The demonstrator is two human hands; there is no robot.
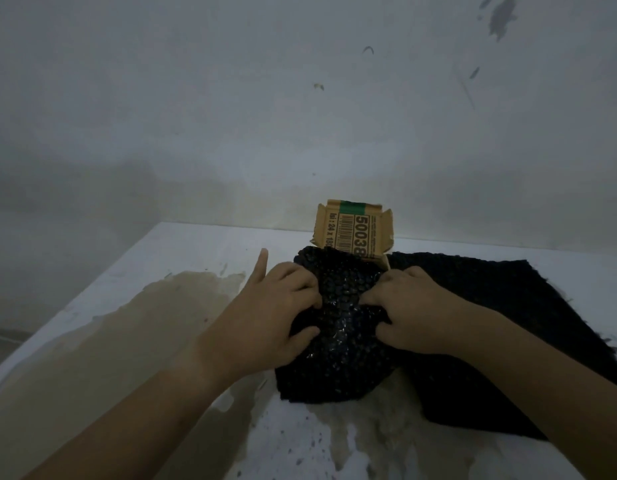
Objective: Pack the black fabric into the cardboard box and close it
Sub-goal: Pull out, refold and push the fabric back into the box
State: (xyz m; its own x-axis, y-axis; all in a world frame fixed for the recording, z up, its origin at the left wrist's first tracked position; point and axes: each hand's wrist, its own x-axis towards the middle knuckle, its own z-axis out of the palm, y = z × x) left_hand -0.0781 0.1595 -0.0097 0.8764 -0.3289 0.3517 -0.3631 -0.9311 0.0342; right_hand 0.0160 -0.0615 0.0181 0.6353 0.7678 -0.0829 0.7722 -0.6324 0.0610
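Cardboard box (352, 230) flap: "5003…" beside barcode, "Isi : 24 x 18…", both cut off by black fabric (341, 327).

Left of the left hand (276, 306) the counter (203, 244) lies bare as far as its left edge, apart from a flat brown stain (168, 306), so there is room to pass on that side. In the middle, both hands grip the bunched fabric (341, 341), which rises against the box (352, 226) and hides its lower part. The box's raised flap stands just before the wall (300, 116), closing the far side. Right of the right hand (414, 306), flat fabric covers the counter out to the frame's edge. The near strip of counter in front of the fabric is bare.
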